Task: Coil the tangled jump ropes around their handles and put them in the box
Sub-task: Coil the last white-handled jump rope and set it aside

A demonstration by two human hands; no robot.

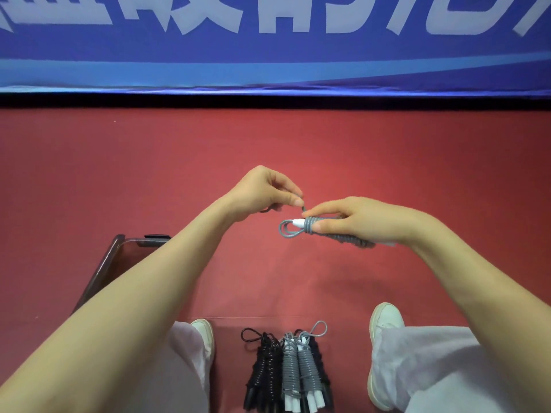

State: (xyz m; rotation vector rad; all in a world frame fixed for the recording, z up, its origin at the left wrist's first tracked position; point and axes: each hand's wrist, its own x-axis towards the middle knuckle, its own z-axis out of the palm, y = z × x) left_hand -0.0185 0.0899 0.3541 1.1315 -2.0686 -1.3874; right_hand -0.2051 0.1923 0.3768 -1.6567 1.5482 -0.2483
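My right hand (354, 217) grips a grey jump rope (337, 234) wound tightly around its white handles, with a small loop sticking out at the left end. My left hand (268, 190) pinches a short dark piece of rope just left of that bundle. On the floor between my feet lie several coiled jump ropes (287, 371), black ones on the left and grey ones with white handles on the right. A transparent, dark-rimmed box (103, 274) stands at the left, mostly hidden by my left forearm.
I sit above a red floor (119, 162). A blue banner with white lettering (274, 46) runs along the far edge. My white shoes (384, 320) and light trousers frame the pile of coiled ropes.
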